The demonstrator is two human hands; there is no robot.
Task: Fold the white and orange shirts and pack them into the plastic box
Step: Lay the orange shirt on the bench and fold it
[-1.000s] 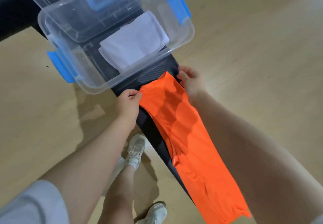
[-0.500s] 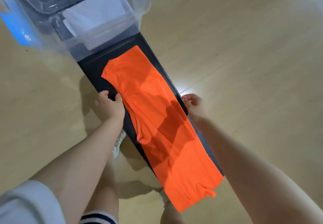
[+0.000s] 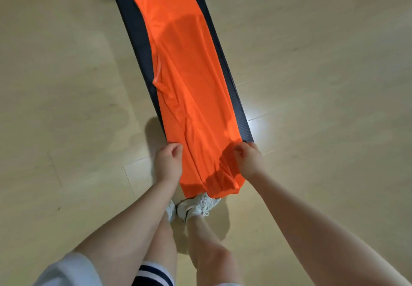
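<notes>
Both hands closed on orange shirt (image 3: 189, 80) near its lower end: left hand (image 3: 168, 163) pinches left edge, right hand (image 3: 246, 159) pinches right edge, fingers curled tight into fabric. Shirt lies folded into long narrow strip along dark bench (image 3: 133, 29), near end hanging past bench end between hands, above white sneakers (image 3: 196, 205). Cloth wrinkled near left hand. Wood floor (image 3: 323, 85) all around. Plastic box and white shirt out of view.

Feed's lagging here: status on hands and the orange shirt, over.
Left hand and right hand each shut on the orange shirt's near end. Shirt folded lengthwise along the dark bench, hem overhanging. Box not in view. Nothing in the way.
</notes>
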